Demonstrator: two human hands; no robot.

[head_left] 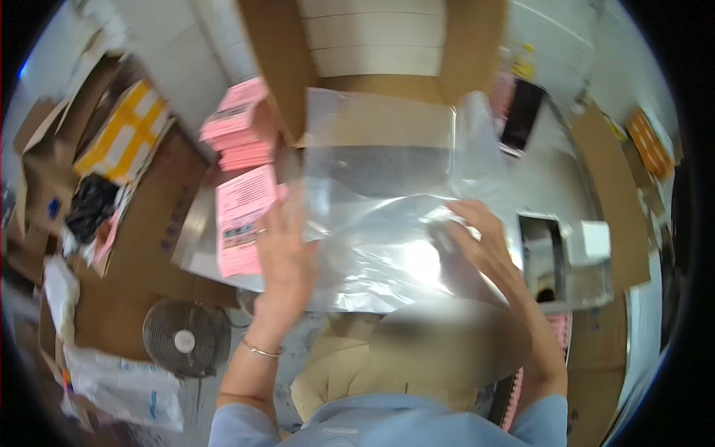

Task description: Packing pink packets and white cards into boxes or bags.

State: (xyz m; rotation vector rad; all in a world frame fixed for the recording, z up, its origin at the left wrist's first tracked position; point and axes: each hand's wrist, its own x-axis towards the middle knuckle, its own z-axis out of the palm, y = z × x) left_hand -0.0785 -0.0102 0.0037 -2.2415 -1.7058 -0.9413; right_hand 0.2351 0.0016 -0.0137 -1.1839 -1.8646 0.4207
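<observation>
A large clear plastic bag [380, 175] lies spread over the shiny metal tabletop in front of me, its far part reaching an upright cardboard box [477, 45]. My right hand [480, 235] pinches the bag's crumpled right side between thumb and fingers. My left hand [283, 253] is stretched out, slightly blurred, at the bag's left edge, with its fingertips over the side of a pile of pink printed cards [242, 216]. Behind that pile stands a taller stack of pink cards [242, 130].
A dark phone [523, 115] lies at the back right, by a yellow-topped bottle [524, 62]. A black-framed tray [541, 257] and a white block [590, 242] sit at the right edge. Left are cartons [141, 231], a yellow-taped parcel [123, 132] and a fan [185, 341].
</observation>
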